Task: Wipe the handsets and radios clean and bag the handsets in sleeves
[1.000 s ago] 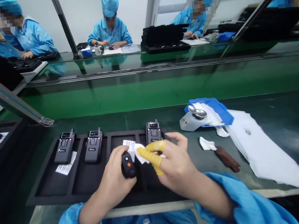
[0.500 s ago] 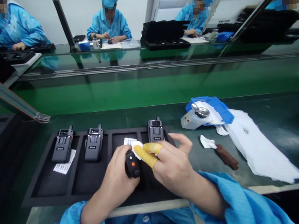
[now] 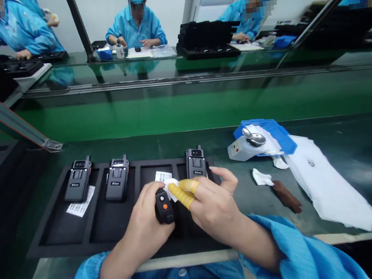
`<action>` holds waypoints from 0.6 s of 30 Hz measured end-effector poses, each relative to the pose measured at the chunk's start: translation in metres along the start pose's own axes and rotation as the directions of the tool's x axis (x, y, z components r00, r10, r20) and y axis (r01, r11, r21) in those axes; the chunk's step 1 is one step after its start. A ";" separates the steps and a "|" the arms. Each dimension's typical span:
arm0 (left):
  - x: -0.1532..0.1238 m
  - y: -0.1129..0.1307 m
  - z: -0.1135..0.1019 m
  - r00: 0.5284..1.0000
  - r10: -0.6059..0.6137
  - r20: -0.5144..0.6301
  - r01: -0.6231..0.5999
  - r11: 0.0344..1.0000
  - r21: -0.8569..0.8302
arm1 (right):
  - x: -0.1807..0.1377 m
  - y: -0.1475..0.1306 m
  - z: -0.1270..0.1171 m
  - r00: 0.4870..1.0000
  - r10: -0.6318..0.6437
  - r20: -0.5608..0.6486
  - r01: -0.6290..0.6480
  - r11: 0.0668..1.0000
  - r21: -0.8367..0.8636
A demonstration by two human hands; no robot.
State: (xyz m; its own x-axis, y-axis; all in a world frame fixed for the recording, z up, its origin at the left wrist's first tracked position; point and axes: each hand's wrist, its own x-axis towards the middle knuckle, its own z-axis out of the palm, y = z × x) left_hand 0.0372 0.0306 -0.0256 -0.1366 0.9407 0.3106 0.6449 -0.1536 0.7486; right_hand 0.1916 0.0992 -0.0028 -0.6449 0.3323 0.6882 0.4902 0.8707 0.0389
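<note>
1 black device (image 3: 164,208) over black tray (image 3: 67,250), left hand (image 3: 144,217) clamped round it. right hand (image 3: 213,199), 2 yellow finger cots (image 3: 181,196) visible, pinching 1 white wipe (image 3: 173,190) at device's edge. 3 radios (image 3: 117,184) in tray. 1 bottle (image 3: 241,148), 1 blue bin (image 3: 286,138) right.

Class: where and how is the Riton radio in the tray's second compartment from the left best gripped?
Probably grip the Riton radio across the long sides of its lower body, from above and the near end: its short antenna points away from the person, and its body is narrow across.
</note>
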 end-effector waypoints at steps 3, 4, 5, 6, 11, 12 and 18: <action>0.000 0.000 0.000 1.000 -0.003 0.012 0.003 1.000 0.002 | 0.003 -0.004 0.000 0.997 0.044 -0.060 -0.042 0.999 0.031; 0.000 0.000 -0.001 1.000 -0.004 0.020 0.004 1.000 -0.004 | 0.004 -0.007 0.000 0.996 0.052 -0.071 -0.048 0.997 0.058; 0.000 0.000 -0.001 1.000 -0.003 0.026 0.003 1.000 -0.010 | 0.005 -0.009 0.000 0.996 0.050 -0.075 -0.044 0.995 0.087; 0.001 0.001 -0.001 1.000 0.002 0.029 -0.001 1.000 -0.017 | 0.005 -0.010 0.001 0.997 0.039 -0.071 -0.031 0.993 0.110; 0.001 0.001 -0.002 0.999 0.006 0.037 -0.005 1.000 -0.024 | 0.004 -0.009 0.004 0.998 -0.048 0.027 0.042 0.984 0.173; 0.001 0.001 -0.002 0.999 -0.004 0.042 0.005 1.000 -0.022 | 0.004 -0.008 0.004 0.997 -0.060 0.040 0.052 0.981 0.189; -0.001 0.001 0.000 0.999 -0.010 0.041 0.011 1.000 -0.018 | 0.003 0.000 0.002 0.995 -0.096 0.039 0.083 0.966 0.243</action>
State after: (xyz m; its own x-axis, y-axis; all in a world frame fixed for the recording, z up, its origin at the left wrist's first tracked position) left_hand 0.0376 0.0297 -0.0247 -0.1119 0.9538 0.2788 0.6294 -0.1491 0.7626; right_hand 0.1888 0.1008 -0.0022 -0.7111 0.2615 0.6526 0.2777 0.9573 -0.0809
